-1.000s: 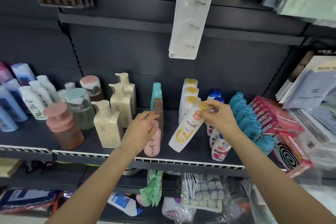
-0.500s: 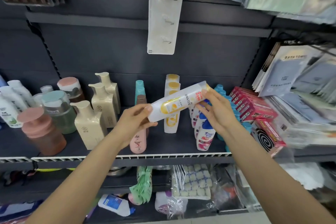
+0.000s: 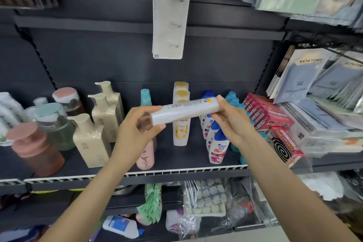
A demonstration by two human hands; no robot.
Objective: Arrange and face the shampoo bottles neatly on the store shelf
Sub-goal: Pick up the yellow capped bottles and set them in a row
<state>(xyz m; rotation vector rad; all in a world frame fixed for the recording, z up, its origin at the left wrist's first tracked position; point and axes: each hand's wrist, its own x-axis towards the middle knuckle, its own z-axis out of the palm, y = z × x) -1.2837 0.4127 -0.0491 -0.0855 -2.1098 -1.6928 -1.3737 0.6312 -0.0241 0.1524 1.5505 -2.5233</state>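
- A dark grey store shelf (image 3: 186, 155) with a white slotted front rail is seen against a dark back panel, with a lower shelf of bagged goods beneath it
- A white shampoo bottle (image 3: 186, 111) is held lying sideways in the air in front of the shelf, its back label with small print and a barcode turned to the camera, its yellow cap end to the right
- The bottle's base end is pinched by the left hand (image 3: 135, 133), thumb below and fingers on top
- The cap end is gripped by the right hand (image 3: 233, 124), with the fingers curled round it
- Behind the held bottle a row of white bottles with yellow caps (image 3: 180, 124) stands upright; three caps are counted, and "PANTENE" is partly read on the front one, its upper part being hidden by the held bottle
- To the right, white bottles with blue caps (image 3: 217, 147) are lined front to back; their number cannot be told, and the label writing is too blurred to read
- A pink bottle (image 3: 146, 158) stands near the rail, partly covered by the left hand
- Three cream pump bottles (image 3: 92, 139) are counted on the left
- Red boxes (image 3: 269, 114) are stacked on the right, beside packets marked "BATH TOWEL" (image 3: 306, 76)
- A white hook strip (image 3: 170, 12) hangs from above
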